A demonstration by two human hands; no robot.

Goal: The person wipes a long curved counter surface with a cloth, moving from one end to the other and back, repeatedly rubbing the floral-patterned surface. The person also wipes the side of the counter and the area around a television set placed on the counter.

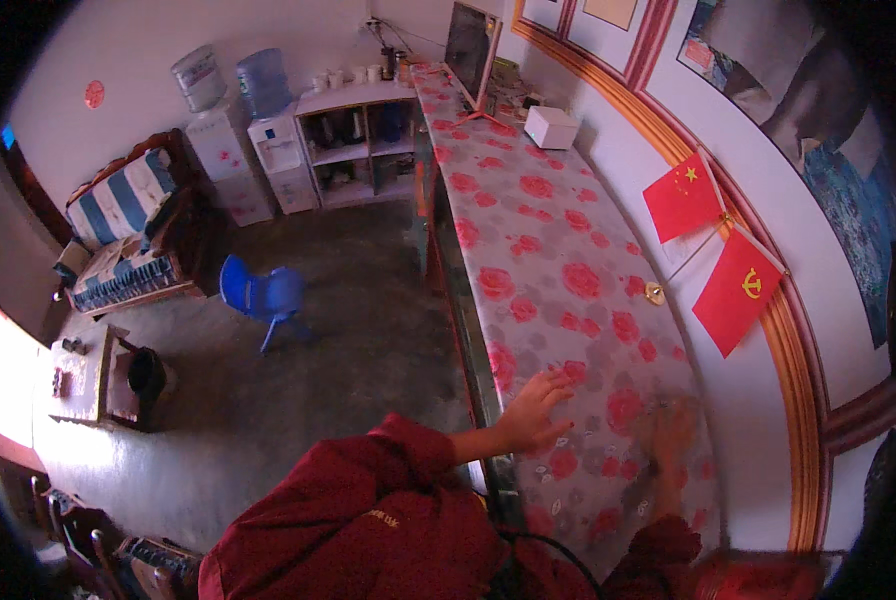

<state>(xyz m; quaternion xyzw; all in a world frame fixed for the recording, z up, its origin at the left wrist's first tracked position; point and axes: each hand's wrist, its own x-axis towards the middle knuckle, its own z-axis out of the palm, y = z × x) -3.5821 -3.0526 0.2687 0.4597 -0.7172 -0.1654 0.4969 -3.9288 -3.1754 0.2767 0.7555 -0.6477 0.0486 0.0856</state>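
My left hand rests palm down near the front edge of a long counter, its fingers apart and nothing in it. Under it lies a tablecloth printed with red roses on grey. Towards the wall, my right hand is low over the same cloth and blurred by motion; whether its fingers hold anything is not visible. Several small pale bits are scattered on the cloth between and below my hands, too small to name. Both arms wear dark red sleeves.
Beyond my right hand, two small red flags stand on a gold base. Further along are a white box and a monitor. A blue chair stands on the floor at left, before a striped sofa and water dispensers.
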